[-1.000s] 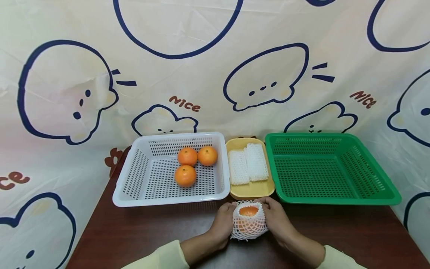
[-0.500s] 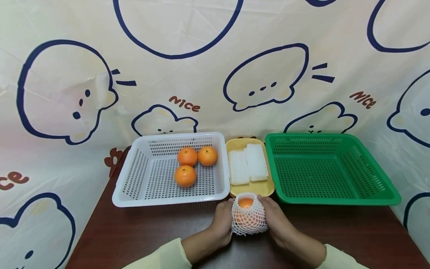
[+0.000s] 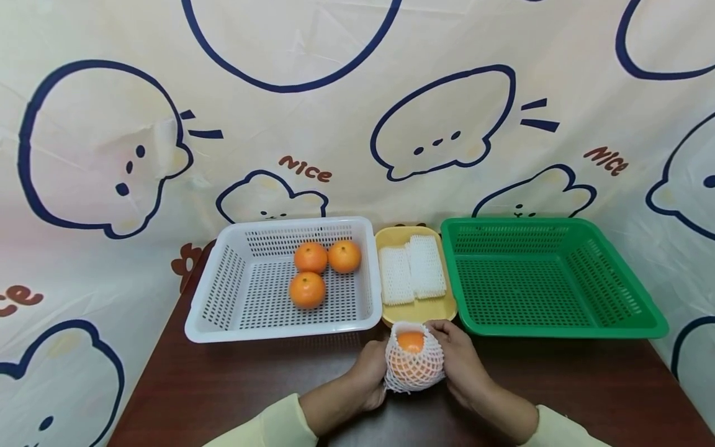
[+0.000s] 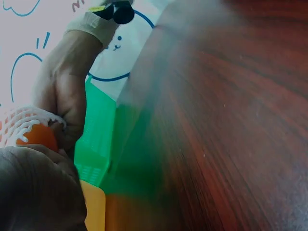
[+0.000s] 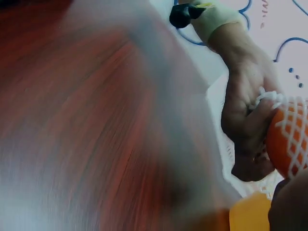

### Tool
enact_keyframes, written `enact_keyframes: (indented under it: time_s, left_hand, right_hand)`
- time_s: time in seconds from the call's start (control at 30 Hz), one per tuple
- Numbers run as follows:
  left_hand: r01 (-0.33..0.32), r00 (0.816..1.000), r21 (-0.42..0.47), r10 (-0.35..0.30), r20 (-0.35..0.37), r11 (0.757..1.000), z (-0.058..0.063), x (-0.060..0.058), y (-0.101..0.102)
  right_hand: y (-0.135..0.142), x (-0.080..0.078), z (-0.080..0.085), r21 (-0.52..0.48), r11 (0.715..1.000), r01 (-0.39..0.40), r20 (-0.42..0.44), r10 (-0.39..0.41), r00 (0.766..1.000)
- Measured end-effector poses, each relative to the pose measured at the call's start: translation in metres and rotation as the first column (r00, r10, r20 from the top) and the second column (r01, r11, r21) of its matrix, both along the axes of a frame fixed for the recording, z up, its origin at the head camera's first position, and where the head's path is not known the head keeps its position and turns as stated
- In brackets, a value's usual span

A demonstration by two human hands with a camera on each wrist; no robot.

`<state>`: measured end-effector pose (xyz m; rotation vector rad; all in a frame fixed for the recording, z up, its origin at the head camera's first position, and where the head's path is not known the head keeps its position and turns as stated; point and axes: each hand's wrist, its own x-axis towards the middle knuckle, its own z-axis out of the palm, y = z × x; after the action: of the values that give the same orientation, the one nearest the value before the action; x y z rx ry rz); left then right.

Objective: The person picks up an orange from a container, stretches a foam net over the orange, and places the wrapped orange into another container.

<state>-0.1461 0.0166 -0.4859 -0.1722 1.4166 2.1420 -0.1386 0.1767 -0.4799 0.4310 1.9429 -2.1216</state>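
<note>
An orange [image 3: 411, 342] sits inside a white foam net sleeve [image 3: 414, 372], its top showing through the sleeve's opening. My left hand [image 3: 370, 374] grips the left side of the sleeve, and my right hand [image 3: 460, 363] grips the right side, both just in front of the yellow tray. In the left wrist view, the right hand [image 4: 71, 103] has its fingers curled at the netting, close to the bare orange skin. The right wrist view shows the left hand [image 5: 246, 108] pinching strands of the net edge beside the orange [image 5: 281, 139].
A white basket [image 3: 279, 333] on the left holds three oranges [image 3: 308, 290]. Between the baskets, a yellow tray [image 3: 438, 310] carries flat foam net sleeves [image 3: 427, 267]. A green basket [image 3: 558, 331] stands on the right. Behind the dark wooden table [image 3: 234, 385] hangs a printed cloth [image 3: 346, 136].
The sleeve's opening has risen around the orange, and its lower edge has come up slightly. Both hands have kept their grip on either side. The head view has shifted a little.
</note>
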Motion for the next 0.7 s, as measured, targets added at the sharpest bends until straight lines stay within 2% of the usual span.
enact_keyframes:
  time_s: [0.1,0.17,0.3,0.5,0.6,0.7]
  left_hand:
    - [-0.011,1.0,0.021,0.011,-0.021,1.0,0.002,0.0,0.002]
    - [-0.019,0.999,0.023,0.02,-0.033,1.0,0.003,0.0,0.003]
    - [-0.021,0.999,0.032,0.022,-0.033,0.999,0.004,-0.001,0.004]
    - [-0.064,0.996,0.094,0.069,-0.047,0.993,0.006,-0.004,0.003]
    - [-0.074,0.996,0.111,0.08,-0.045,0.991,0.008,-0.005,0.003]
    - [-0.085,0.995,0.107,0.09,-0.045,0.991,0.01,-0.005,0.003]
  right_hand:
    - [-0.001,0.001,0.0,-0.082,0.997,0.006,0.014,-0.005,1.0]
    - [-0.002,0.0,-0.001,-0.093,0.996,0.013,-0.001,-0.013,1.0]
    - [-0.003,0.0,-0.001,-0.039,0.999,0.018,-0.044,-0.02,0.999]
    - [-0.006,0.012,-0.001,-0.019,0.999,-0.033,0.025,0.033,0.999]
    - [-0.005,0.014,-0.001,0.027,0.997,-0.068,0.002,0.068,0.998]
    - [-0.001,0.015,0.002,0.125,0.989,-0.08,-0.071,0.09,0.993]
